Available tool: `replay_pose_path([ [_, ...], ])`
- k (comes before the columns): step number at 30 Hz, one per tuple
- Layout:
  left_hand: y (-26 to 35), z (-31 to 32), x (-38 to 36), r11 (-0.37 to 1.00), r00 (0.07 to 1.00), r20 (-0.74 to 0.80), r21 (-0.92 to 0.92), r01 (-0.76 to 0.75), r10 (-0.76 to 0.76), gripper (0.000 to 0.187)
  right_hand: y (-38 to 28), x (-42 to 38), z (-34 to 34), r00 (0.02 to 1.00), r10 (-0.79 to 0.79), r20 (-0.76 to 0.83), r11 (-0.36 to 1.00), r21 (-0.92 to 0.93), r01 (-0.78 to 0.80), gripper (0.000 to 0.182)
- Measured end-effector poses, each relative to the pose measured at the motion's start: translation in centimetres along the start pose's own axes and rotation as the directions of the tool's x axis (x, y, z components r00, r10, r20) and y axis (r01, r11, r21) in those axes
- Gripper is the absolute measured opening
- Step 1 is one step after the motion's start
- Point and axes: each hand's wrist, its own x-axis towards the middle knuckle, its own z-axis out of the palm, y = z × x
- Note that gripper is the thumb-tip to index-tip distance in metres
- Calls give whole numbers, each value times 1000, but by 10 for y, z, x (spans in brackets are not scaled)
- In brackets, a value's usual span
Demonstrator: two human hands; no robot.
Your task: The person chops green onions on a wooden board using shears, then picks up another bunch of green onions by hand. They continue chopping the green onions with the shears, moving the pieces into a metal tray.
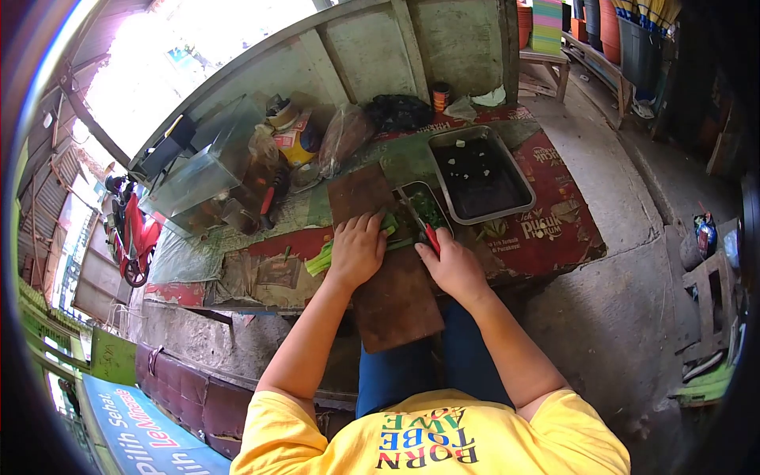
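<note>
My left hand [360, 245] presses closed over a bunch of long green vegetable stalks [319, 261], which lies across a brown wooden cutting board [396, 305]. The stalk ends poke out to the left of that hand. In my right hand [454, 271] is a knife [431, 237], held by its red handle, its blade angled up and left beside the stalks. Just beyond the blade, a small metal tray [450, 226] holds chopped greens [427, 207]. The near end of the board reaches over my lap. My left fingertips partly hide the bunch.
A larger metal tray [524, 207] with several white pieces in it stands at the back right of the table [574, 226]. Plastic bags [346, 141], a clear case [202, 178] and a black bag [398, 113] crowd the back and left. A wooden panel [364, 55] rises behind.
</note>
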Motion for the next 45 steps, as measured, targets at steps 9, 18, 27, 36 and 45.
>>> replay_pose_path([
  [9,-3,1,0,1000,1000,3,-22,13,-13,35,6,47,32,991,-109,77,994,-11,110,32],
  [18,-2,-2,-1,998,999,-9,-41,-37,37,40,11,72,49,980,-198,-5,979,-45,198,30],
  [27,1,5,-2,998,998,54,66,11,-15,36,-13,-3,11,994,-111,-8,979,-175,108,29],
  [36,4,4,-3,995,998,60,104,-13,6,43,-17,-10,16,992,-125,-9,954,-277,118,28],
  [45,5,6,-2,998,1000,11,68,12,-13,36,-12,-1,19,991,-80,108,960,-259,106,29],
])
